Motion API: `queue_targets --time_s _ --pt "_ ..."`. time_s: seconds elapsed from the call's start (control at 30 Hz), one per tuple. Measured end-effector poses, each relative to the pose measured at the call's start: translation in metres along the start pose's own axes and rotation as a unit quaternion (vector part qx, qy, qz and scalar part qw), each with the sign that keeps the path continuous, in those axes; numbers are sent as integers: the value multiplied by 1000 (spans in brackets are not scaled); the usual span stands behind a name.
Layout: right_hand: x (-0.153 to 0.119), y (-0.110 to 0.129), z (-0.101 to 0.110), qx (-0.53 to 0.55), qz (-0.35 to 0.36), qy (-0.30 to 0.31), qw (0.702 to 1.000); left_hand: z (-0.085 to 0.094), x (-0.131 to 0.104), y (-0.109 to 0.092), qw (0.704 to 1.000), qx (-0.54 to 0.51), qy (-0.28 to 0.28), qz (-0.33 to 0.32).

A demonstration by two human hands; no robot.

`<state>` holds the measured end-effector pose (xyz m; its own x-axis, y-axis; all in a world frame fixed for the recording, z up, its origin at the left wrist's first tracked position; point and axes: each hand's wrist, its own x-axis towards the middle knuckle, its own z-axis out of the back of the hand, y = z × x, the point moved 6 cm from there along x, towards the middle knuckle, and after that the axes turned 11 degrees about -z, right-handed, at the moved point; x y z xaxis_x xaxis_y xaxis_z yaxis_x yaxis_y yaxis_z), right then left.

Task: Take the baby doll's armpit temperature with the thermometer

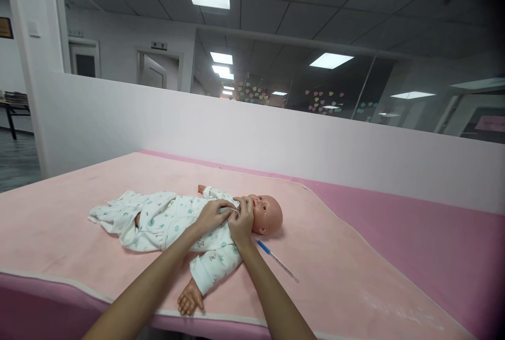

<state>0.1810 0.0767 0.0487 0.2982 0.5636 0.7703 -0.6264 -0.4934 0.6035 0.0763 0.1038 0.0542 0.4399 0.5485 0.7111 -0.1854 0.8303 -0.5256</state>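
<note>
A baby doll [268, 213] lies on its back, its bald head to the right. It wears a white long-sleeved baby outfit [177, 219] with a small green and grey print. At the neckline, my left hand [215, 216] has its fingers pinched on the cloth. My right hand [242, 220] closes on the same collar from the head side, close under the doll's chin. A bit of white edging shows between the fingertips; the exact fastening there is hidden. Just right of my right forearm lies a thermometer [278, 261], a thin clear stick with a blue end.
The doll rests on a pale pink mat [339, 277] with a white border, spread over a darker pink surface [418, 224]. A low white partition [252, 135] runs along the back. Glass panels and doorways are beyond it.
</note>
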Motion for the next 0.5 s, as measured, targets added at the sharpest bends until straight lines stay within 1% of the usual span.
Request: queue_targets --time_s 0.13,0.23,0.4,0.5 --pt "0 1 0 12 9 -4 1000 1 0 -1 1000 22 -10 -2" --pt "-1 3 1 23 24 -7 999 1 0 -4 997 74 -6 -12" --pt "-1 7 3 41 42 -8 998 -1 -3 -14 980 190 19 -56" --pt "1 8 6 44 44 -18 998 3 -6 -22 963 248 34 -101"
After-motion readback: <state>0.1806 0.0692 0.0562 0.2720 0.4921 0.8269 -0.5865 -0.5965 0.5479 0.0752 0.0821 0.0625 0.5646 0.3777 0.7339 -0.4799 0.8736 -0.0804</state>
